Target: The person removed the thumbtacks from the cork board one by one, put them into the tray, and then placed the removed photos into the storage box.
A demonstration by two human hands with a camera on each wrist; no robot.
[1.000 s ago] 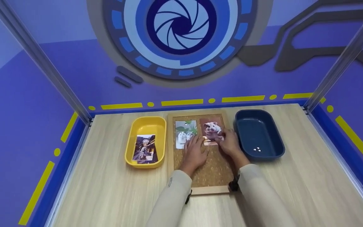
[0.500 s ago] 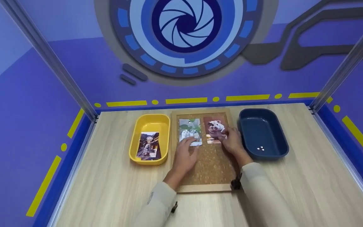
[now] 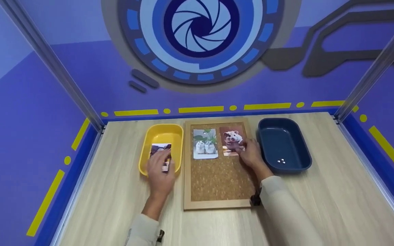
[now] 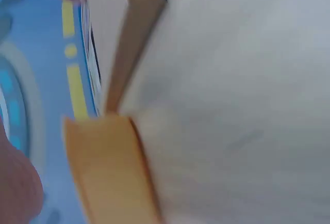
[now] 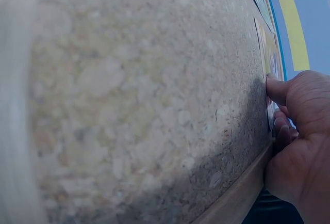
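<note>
My left hand (image 3: pixel 160 174) reaches into the yellow tray (image 3: pixel 167 136), its fingers loosely bent over a photo (image 3: pixel 159 147) and partly covering it. Only a blurred part of that hand (image 4: pixel 18 185) shows in the left wrist view, near the tray wall (image 4: pixel 111 164). On the cork board (image 3: pixel 221 181), my right hand (image 3: pixel 252 155) holds a photo of one hamster (image 3: pixel 232 135) at its lower right edge, thumb on the picture side. A photo of two hamsters (image 3: pixel 205 146) lies beside it, with a small shiny pin (image 3: pixel 204 133) near its top.
A dark blue tray (image 3: pixel 282 140) stands right of the board, with several small shiny pins (image 3: pixel 281 161) inside. The board's wooden frame (image 3: pixel 217 205) runs along its near edge. Purple walls (image 3: pixel 63 85) enclose the table (image 3: pixel 111 191) at back and sides.
My left hand has left the two-hamster photo and moved left into the yellow tray, over the photo there. The right hand stays at the single-hamster photo.
</note>
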